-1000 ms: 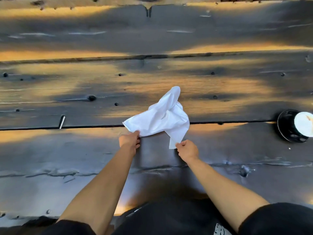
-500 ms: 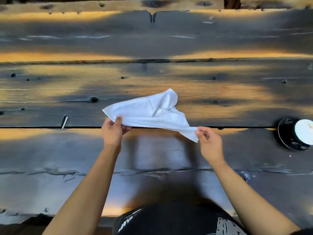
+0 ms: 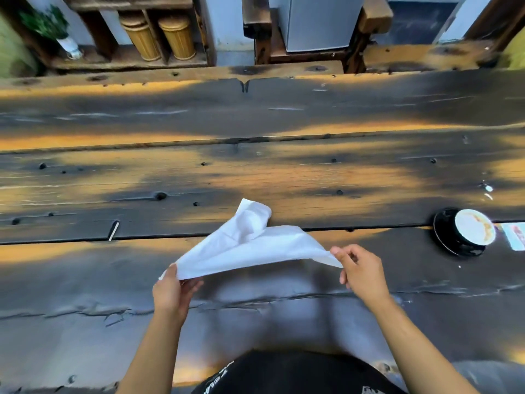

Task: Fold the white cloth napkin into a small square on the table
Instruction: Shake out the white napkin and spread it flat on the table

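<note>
The white cloth napkin (image 3: 250, 245) is stretched between my two hands, lifted a little above the dark wooden table (image 3: 255, 172). My left hand (image 3: 172, 291) pinches its near left corner between thumb and fingers. My right hand (image 3: 359, 270) pinches the right corner with its fingertips. The cloth's far part is bunched and creased, rising to a peak toward the far side. Its near edge runs taut from hand to hand.
A black saucer with a cup (image 3: 466, 231) stands at the right, a small colourful card (image 3: 514, 236) beside it. Beyond the table's far edge are a shelf with two bamboo canisters (image 3: 162, 35), a plant (image 3: 45, 21) and a grey cabinet (image 3: 318, 21).
My hands have moved apart and raised the napkin, pulling it from a crumpled heap into a stretched sheet. The view has tilted up, showing the shelf behind the table.
</note>
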